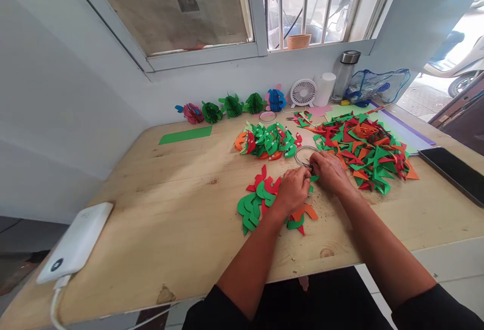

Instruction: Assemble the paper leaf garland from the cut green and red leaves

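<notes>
My left hand is closed, its fingertips pinched at a small green paper piece that shows between the two hands. My right hand is closed too and meets the left; what its fingers grip is hidden. A thin ring, perhaps a roll of tape, lies against the right fingertips. Under and beside the left hand spreads a loose pile of curved green, red and orange paper cutouts. Behind the hands sits a heap of similar cutouts with small white patches.
A large heap of folded paper scraps is at right, with a black phone beyond it. Paper honeycomb figures, a small fan and a glass bottle line the wall. A white power bank lies at left.
</notes>
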A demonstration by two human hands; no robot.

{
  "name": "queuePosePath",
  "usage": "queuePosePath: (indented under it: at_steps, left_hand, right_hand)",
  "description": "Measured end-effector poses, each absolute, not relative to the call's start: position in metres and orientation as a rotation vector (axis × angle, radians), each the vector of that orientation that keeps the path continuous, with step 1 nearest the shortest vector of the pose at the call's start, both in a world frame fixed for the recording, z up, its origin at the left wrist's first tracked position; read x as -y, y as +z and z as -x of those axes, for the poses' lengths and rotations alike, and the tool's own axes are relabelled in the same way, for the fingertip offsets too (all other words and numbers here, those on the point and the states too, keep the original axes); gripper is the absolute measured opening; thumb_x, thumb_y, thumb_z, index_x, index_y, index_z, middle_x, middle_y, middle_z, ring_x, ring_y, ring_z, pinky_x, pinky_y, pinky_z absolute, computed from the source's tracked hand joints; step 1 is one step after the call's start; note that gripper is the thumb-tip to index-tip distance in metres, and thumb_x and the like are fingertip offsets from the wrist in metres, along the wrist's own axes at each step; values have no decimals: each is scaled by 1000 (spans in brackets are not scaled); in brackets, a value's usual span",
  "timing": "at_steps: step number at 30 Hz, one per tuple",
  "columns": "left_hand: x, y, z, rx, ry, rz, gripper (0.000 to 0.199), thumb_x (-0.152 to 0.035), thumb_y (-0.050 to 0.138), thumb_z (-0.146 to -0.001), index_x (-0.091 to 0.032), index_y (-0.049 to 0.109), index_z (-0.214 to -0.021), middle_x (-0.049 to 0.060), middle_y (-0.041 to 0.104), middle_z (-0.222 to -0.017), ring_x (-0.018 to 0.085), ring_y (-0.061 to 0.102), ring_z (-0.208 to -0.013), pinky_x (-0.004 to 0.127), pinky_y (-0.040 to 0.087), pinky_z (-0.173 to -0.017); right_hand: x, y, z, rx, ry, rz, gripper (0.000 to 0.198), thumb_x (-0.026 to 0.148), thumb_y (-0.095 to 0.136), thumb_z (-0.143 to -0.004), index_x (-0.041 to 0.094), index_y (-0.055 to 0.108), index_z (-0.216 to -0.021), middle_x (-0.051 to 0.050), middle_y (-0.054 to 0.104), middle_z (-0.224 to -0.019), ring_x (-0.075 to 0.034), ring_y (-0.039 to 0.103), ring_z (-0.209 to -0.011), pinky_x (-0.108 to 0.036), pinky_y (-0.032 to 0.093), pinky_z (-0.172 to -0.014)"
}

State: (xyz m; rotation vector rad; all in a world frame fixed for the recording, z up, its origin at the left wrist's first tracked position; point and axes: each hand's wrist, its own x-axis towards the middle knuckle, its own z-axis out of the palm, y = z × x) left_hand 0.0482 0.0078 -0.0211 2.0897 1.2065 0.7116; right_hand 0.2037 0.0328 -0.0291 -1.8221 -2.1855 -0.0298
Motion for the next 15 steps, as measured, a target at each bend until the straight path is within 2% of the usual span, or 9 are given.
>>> queuePosePath:
  at_steps: [4, 9, 15]
  left_hand:
    - [-8, -22, -48, -1175, 730, -2085, 11, -12, 43, -83, -21, 50, -83, 4, 64, -98, 17, 58, -96, 32, 44, -88]
    - [-10, -24, -49, -1205, 715, -2092, 11, -13, 45, -82, -21, 53, -85, 3, 65, -98, 18, 58, -96, 33, 44, -88]
    - [-9, -24, -49, -1194, 719, -2109, 12, -13, 44, -83, -20, 53, -86, 4, 64, -96, 18, 58, -95, 33, 44, -86]
  right_hand:
    - [-34, -32, -205, 2169, -34, 1805, 16, 17, 44, -80, 18, 60, -84, -9, 62, -83, -21, 52, -78, -29, 31, -67]
    - [-33, -33, -205, 2143, -30, 1790, 21, 16, 44, -80, 18, 61, -92, -9, 63, -86, -21, 53, -77, -29, 30, -66]
    - [-32, -29, -203, 2177, -50, 1835, 19, 18, 43, -82, 19, 61, -88, -9, 62, -85, -21, 53, -77, -29, 28, -64]
